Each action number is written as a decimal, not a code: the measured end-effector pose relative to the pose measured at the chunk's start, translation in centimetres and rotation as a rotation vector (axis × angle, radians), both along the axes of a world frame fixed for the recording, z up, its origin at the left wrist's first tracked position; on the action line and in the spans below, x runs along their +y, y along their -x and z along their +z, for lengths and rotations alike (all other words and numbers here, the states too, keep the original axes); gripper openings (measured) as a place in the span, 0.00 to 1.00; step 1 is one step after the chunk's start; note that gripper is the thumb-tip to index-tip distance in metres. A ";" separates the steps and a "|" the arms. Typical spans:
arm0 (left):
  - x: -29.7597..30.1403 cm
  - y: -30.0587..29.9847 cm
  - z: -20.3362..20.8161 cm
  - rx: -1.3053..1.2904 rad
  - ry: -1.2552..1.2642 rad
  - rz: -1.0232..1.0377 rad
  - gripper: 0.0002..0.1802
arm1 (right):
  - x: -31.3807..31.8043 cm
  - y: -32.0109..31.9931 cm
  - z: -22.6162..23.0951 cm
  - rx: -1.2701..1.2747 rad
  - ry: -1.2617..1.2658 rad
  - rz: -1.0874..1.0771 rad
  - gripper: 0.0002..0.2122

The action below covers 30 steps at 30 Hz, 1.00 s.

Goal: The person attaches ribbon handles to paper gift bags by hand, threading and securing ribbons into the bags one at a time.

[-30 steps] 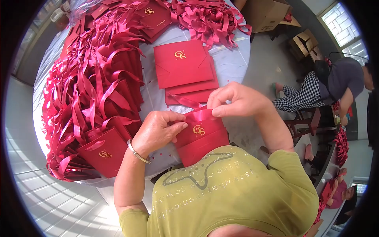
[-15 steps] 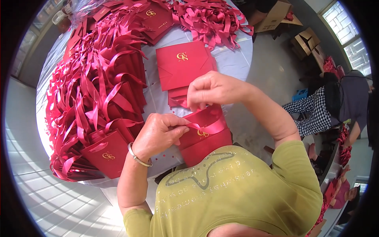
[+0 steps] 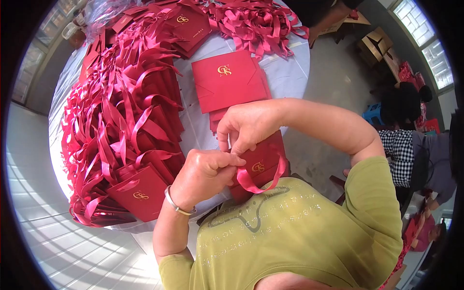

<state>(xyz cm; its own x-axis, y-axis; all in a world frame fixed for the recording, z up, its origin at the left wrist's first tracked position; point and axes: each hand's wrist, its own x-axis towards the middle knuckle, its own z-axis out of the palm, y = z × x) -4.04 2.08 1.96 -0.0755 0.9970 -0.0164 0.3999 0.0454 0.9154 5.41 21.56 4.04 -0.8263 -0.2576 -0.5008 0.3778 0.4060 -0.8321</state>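
A red paper gift bag [image 3: 265, 153] with a gold emblem lies in front of me at the table's near edge. Its pink-red ribbon handle [image 3: 263, 187] hangs in a loop over the front. My left hand [image 3: 205, 171], with a bangle at the wrist, pinches the ribbon beside the bag's left edge. Bent over the bag from above, my right hand [image 3: 251, 126] has its thumb and fingers closed at my left fingertips; what is between them is hidden. Just beyond my right hand lies a stack of red bags [image 3: 229, 79] without visible ribbons.
Many ribboned red bags [image 3: 125, 121] crowd the table's left side. A heap of loose ribbons [image 3: 261, 24] lies at the far right of the pale-covered table [image 3: 292, 79]. Cardboard boxes [image 3: 374, 46], a blue stool [image 3: 372, 115] and co-workers are off to the right.
My right hand has come left and down to meet my left fingertips. The ribbon, earlier stretched across the bag's front, now hangs as a round loop. A person's arm has appeared at the table's far right.
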 end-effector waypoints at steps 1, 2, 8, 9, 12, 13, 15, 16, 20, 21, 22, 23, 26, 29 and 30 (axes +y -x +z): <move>0.0 0.1 0.0 0.000 0.004 -0.002 0.09 | 0.0 0.1 0.1 -0.042 0.011 -0.016 0.12; 0.0 0.2 0.0 0.031 -0.025 -0.024 0.09 | 0.0 0.1 -0.1 -0.042 0.015 -0.018 0.12; 0.2 0.4 -0.5 0.146 -0.111 -0.119 0.11 | -0.2 -0.3 -2.3 -0.133 0.159 -0.131 0.15; 0.2 0.4 -0.5 0.171 -0.114 -0.114 0.11 | -0.3 -0.5 -2.7 -0.124 0.204 -0.209 0.14; 0.3 0.4 -0.8 0.206 -0.128 -0.115 0.11 | -0.9 -1.0 -3.2 -0.073 0.247 -0.349 0.12; 0.3 0.5 -0.9 0.203 -0.127 -0.110 0.11 | -1.1 -1.1 -3.3 -0.032 0.246 -0.411 0.11; 0.5 0.5 -1.1 0.279 -0.127 -0.114 0.10 | -1.3 -1.4 -3.9 0.096 0.171 -0.422 0.10; 0.6 0.3 -0.9 0.280 -0.124 -0.116 0.10 | -1.3 -1.6 -4.2 0.227 0.095 -0.435 0.09; 0.7 0.1 -1.1 0.242 -0.125 -0.114 0.06 | -0.7 -1.6 -4.5 0.488 0.002 -0.505 0.07; 0.6 0.0 -1.3 0.238 -0.146 -0.082 0.06 | -0.6 -1.5 -4.3 0.590 -0.153 -0.543 0.06; 0.6 0.0 -1.3 0.239 -0.146 -0.077 0.06 | -0.5 -1.4 -4.1 0.691 -0.309 -0.578 0.05; 0.6 -0.1 -1.3 0.246 -0.150 -0.081 0.07 | -0.3 -1.4 -3.7 0.616 -0.303 -0.613 0.04; 0.7 -0.3 -1.0 0.222 -0.131 -0.074 0.08 | 1.2 -1.4 -4.3 0.607 -0.240 -0.634 0.05; 0.7 -0.5 -1.0 0.220 -0.096 -0.076 0.10 | 1.5 -1.5 -3.6 0.532 -0.299 -0.554 0.05; 0.7 -0.5 -1.1 0.255 -0.090 -0.089 0.11 | 1.4 -1.5 -3.5 0.487 -0.317 -0.522 0.05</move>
<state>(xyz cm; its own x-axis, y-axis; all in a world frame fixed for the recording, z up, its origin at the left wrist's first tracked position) -3.59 2.79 0.84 0.0224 0.9965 0.0803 0.6166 -0.0770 0.7835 6.86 22.98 0.54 -0.9469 0.3196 -0.0349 0.2069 0.5226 -0.8271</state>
